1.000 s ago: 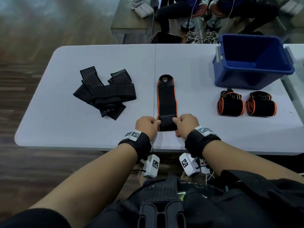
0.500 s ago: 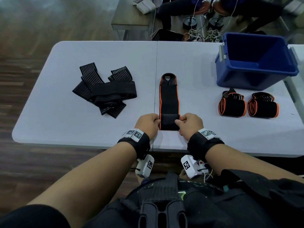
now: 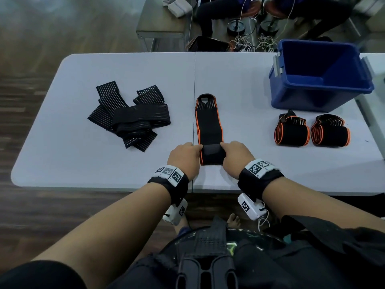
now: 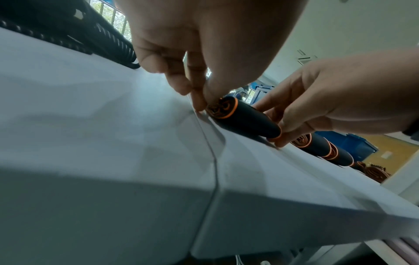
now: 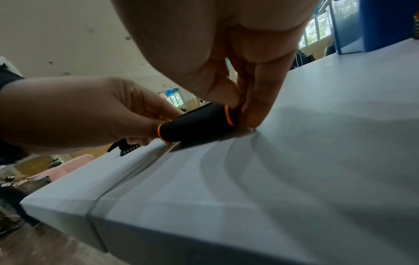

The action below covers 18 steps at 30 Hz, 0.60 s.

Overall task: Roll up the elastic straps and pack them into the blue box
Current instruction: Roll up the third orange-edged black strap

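Note:
A black strap with orange edges (image 3: pixel 209 122) lies lengthwise at the table's middle, its near end wound into a small roll (image 3: pixel 210 154) (image 4: pixel 243 119) (image 5: pixel 197 123). My left hand (image 3: pixel 184 157) (image 4: pixel 199 100) pinches the roll's left end, and my right hand (image 3: pixel 235 156) (image 5: pixel 244 111) pinches its right end. Two finished orange-edged rolls (image 3: pixel 291 132) (image 3: pixel 330 133) lie to the right, just in front of the blue box (image 3: pixel 318 80). A heap of unrolled black striped straps (image 3: pixel 129 116) sits to the left.
The white folding table (image 3: pixel 62 153) has a seam (image 3: pixel 194 80) down its middle, beside the strap. Beyond the far edge stand a bench (image 3: pixel 160 24), cables and seated people. Dark wooden floor lies to the left.
Both hands have moved a little away from me along the strap, and the roll has grown while the flat part has shortened.

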### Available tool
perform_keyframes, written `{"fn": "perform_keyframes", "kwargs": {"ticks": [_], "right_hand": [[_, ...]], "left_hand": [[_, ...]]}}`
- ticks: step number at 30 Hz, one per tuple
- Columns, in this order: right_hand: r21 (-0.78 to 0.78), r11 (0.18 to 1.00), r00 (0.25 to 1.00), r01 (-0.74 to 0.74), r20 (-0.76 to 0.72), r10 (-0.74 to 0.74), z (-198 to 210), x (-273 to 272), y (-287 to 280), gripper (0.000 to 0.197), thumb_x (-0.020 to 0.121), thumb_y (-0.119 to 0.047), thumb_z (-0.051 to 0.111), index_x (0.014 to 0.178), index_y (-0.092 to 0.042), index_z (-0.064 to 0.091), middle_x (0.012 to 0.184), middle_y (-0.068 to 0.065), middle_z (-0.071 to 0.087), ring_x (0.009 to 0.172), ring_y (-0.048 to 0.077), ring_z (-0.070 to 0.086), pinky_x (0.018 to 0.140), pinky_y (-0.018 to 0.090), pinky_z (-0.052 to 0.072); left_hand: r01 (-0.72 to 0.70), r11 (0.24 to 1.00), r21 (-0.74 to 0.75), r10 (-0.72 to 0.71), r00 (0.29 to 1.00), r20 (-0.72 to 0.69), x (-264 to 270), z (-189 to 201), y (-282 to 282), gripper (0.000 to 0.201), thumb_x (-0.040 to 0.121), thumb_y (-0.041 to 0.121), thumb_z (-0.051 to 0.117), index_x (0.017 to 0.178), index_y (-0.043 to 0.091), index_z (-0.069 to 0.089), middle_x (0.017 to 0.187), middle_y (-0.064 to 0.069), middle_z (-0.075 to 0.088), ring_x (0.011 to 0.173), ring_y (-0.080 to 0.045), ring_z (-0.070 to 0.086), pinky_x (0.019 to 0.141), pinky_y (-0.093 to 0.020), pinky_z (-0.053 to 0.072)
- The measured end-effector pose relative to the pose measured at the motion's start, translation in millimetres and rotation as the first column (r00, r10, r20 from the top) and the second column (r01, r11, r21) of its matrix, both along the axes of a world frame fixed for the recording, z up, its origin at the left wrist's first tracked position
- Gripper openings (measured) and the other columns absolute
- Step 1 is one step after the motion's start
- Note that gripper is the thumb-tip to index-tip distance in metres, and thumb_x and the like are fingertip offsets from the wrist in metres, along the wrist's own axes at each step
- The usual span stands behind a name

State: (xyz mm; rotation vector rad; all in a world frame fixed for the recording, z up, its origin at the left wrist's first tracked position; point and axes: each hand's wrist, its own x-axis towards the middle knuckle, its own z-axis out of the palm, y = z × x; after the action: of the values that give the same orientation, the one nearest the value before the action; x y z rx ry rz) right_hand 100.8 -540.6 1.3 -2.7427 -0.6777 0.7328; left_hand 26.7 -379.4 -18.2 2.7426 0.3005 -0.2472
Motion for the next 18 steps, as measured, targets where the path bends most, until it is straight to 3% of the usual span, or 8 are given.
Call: {"fn": "perform_keyframes", "kwargs": {"ticks": [3,6,8,12,16,18], "right_hand": [[-0.067,0.995,0.997,-0.075,-0.025,0.073,-2,-3,-3,0.043,0.086,-0.007,0.054,0.128,-0.013,0.046,0.115,0.012,0.046,0.094,0.028,0.054,0.082,0.035,0.052],[-0.037,0.996,0.996,-0.085,-0.044,0.083,-5,2,-9,0.058,0.089,-0.017,0.062,0.143,-0.017,0.039,0.119,0.012,0.047,0.105,0.031,0.055,0.085,0.036,0.049],[0.08,0.997,0.996,-0.001,-0.088,0.008,-7,7,-12,0.043,0.091,-0.025,0.064,0.132,-0.021,0.053,0.108,0.008,0.055,0.102,0.03,0.059,0.081,0.034,0.047],[0.267,0.95,0.977,0.16,-0.179,-0.114,-8,12,-14,0.015,0.094,-0.024,0.062,0.107,-0.022,0.071,0.084,0.0,0.068,0.081,0.019,0.062,0.069,0.029,0.045],[0.261,0.921,0.945,0.29,-0.228,-0.233,-7,17,-11,0.026,0.098,-0.033,0.057,0.087,-0.014,0.071,0.07,0.0,0.062,0.065,0.016,0.056,0.055,0.026,0.036],[0.233,0.92,0.939,0.316,-0.213,-0.268,-7,19,-10,0.037,0.099,-0.037,0.055,0.074,-0.011,0.063,0.062,0.003,0.054,0.059,0.02,0.05,0.053,0.029,0.034]], "left_hand": [[0.089,0.984,0.155,-0.082,0.995,-0.049,-4,-1,-1,0.042,0.089,0.019,0.055,0.13,0.027,0.051,0.104,-0.002,0.054,0.089,-0.025,0.053,0.076,-0.037,0.048],[0.052,0.993,0.106,-0.047,0.998,-0.042,-4,1,-2,0.044,0.094,0.035,0.056,0.138,0.028,0.049,0.109,-0.004,0.056,0.096,-0.027,0.056,0.081,-0.04,0.048],[-0.016,1.0,0.005,0.017,1.0,-0.022,-4,2,0,0.036,0.097,0.04,0.054,0.132,0.031,0.056,0.101,-0.003,0.056,0.094,-0.028,0.056,0.082,-0.04,0.049],[-0.12,0.986,-0.115,0.115,0.992,-0.044,2,2,2,0.027,0.099,0.047,0.049,0.115,0.034,0.066,0.089,0.0,0.058,0.088,-0.026,0.059,0.08,-0.042,0.052],[-0.24,0.927,-0.289,0.234,0.971,-0.056,6,-3,1,0.036,0.099,0.047,0.049,0.082,0.019,0.065,0.073,-0.001,0.062,0.077,-0.025,0.061,0.073,-0.039,0.053],[-0.281,0.91,-0.306,0.274,0.959,-0.067,9,-2,-1,0.04,0.1,0.048,0.049,0.078,0.018,0.064,0.072,-0.003,0.062,0.076,-0.024,0.06,0.07,-0.035,0.051]]}}
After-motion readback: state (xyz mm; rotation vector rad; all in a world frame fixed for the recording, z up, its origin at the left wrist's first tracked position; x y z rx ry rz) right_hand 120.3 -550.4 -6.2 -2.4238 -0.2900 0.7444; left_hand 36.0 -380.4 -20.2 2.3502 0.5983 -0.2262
